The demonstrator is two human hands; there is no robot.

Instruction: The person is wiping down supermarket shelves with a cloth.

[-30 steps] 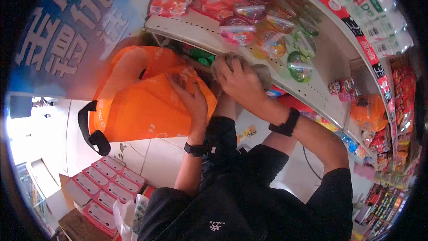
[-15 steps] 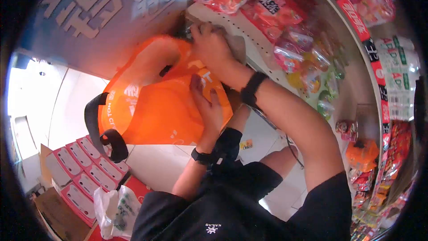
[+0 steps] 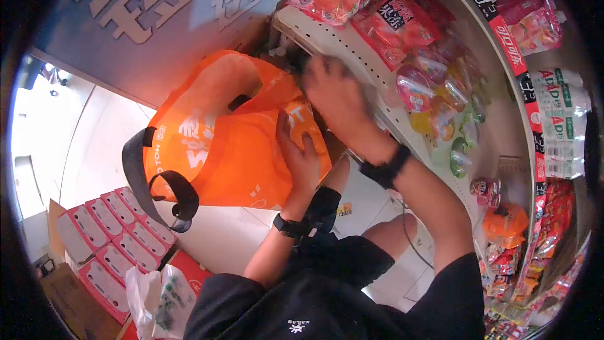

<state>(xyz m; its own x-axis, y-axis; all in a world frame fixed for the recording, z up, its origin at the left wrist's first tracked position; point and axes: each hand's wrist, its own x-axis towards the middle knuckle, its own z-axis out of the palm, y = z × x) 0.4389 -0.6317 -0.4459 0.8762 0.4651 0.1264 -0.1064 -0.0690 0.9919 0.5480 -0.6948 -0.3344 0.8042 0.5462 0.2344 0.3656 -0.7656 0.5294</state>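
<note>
The orange bag (image 3: 239,157) was held upright, or nearly so, between the blue panel (image 3: 163,44) and the perforated shelf (image 3: 308,28), its mouth gaping and its black handles (image 3: 148,179) flopped out on the left! Against its front the left hand (image 3: 301,160) was laid, open, fingers and thumb parted. And up at the shelf's front edge, near its left end, the right hand (image 3: 333,94) was caught in a blur, fingers bent; whether anything was gripped could not be told. Red jelly packets (image 3: 393,22) were lined up along the shelf, clear-domed jelly cups (image 3: 440,97) crowded just beside them. Down at the lower left, pink-and-white boxes (image 3: 116,239) were packed in rows, near a white plastic bag (image 3: 160,302).
</note>
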